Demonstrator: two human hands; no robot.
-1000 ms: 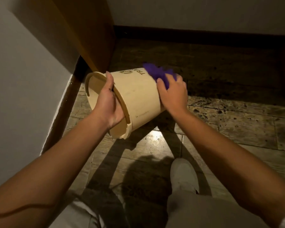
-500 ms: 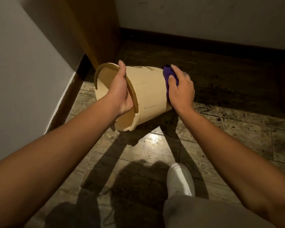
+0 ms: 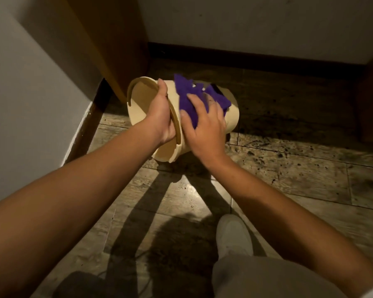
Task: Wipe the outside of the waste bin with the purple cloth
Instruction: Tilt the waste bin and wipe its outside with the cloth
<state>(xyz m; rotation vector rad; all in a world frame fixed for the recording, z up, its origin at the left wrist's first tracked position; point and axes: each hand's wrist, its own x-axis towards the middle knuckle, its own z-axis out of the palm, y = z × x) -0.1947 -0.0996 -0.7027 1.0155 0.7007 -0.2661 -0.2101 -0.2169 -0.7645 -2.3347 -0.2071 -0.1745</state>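
Mid-wipe: L hand (image 3: 163,117) grips rim of tilted bin (image 3: 232,114), fingers curled inside the mouth; R hand (image 3: 205,125), fingers spread flat, presses cloth (image 3: 186,97) on upper wall, just right of L. Next, prob.: rotate bin, wipe unwiped side.

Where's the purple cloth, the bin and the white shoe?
purple cloth (image 3: 186,97), head view, its flat middle.
waste bin (image 3: 233,116), head view, its outer side wall.
white shoe (image 3: 233,235), head view, its top.
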